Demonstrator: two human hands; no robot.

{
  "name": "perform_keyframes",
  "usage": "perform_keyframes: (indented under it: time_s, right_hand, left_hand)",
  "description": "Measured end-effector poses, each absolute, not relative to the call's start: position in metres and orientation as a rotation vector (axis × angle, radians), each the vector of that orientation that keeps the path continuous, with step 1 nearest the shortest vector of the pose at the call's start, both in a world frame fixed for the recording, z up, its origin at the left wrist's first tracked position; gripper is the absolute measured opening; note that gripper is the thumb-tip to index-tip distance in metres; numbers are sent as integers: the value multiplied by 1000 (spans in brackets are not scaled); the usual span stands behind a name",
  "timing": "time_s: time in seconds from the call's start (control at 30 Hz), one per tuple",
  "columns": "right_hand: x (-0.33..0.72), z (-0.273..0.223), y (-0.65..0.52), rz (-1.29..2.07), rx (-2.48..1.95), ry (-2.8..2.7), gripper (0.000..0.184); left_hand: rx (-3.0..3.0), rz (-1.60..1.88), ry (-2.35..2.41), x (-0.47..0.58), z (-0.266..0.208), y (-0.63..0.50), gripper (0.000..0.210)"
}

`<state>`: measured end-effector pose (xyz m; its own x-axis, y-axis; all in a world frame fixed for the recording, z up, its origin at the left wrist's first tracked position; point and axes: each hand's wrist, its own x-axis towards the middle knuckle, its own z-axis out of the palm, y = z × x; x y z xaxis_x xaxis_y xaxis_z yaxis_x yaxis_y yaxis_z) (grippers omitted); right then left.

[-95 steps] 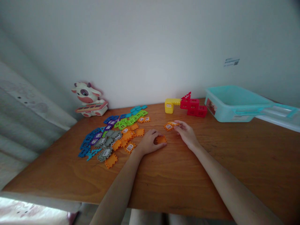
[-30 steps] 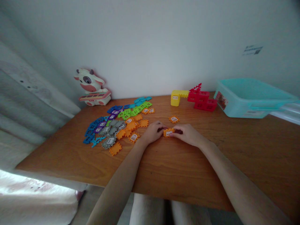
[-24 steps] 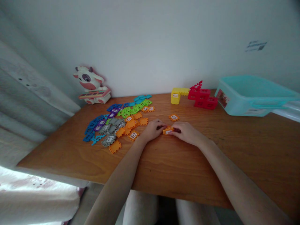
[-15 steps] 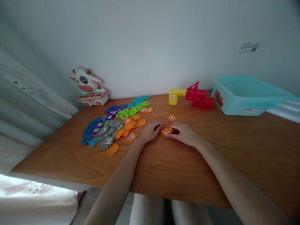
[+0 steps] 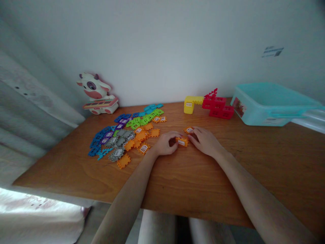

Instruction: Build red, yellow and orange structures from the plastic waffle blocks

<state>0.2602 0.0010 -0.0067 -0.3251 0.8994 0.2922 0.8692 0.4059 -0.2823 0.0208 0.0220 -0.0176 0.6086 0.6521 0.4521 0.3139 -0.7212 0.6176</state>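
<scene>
L hand (image 5: 166, 144): bare; slim fingers (image 5: 174, 133), rounded tips. R hand (image 5: 206, 143): bare, same build. Wrists (image 5: 219, 153), directly aft of fingers: bare, narrow. L forearm (image 5: 132, 189), farther aft of L fingers: bare, smooth, widening twd elbow. R forearm (image 5: 250, 184), aft of R fingers: bare, same taper. Legs (image 5: 157, 225), well below fingers: 2 rounded forms, dark gap btwn; surface blurred, bare/clothed can't be det.
</scene>
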Motion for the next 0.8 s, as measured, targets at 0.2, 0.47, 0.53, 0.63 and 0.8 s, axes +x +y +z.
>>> perform_keyframes:
  time_s: [0.2,0.47,0.53,0.63,0.8]
  right_hand:
    - [261,4,-2,114,-1629,-2191,27]
    - [273,0,4,294,-1488,-2191,21]
    - [276,-1,4,360,-1490,-2151,26]
    - [280,-2,5,452,-1555,-2041,39]
    - [283,6,5,651,-1793,-1873,48]
  left_hand:
    - [2267,995,932,21,-21,21,61]
    - [2301,833,1221,27,-14,14,91]
    - [2334,821,1220,28,-15,16,80]
    - [2400,797,1205,28,-15,18,71]
    - [2372,810,1211,28,-17,20,58]
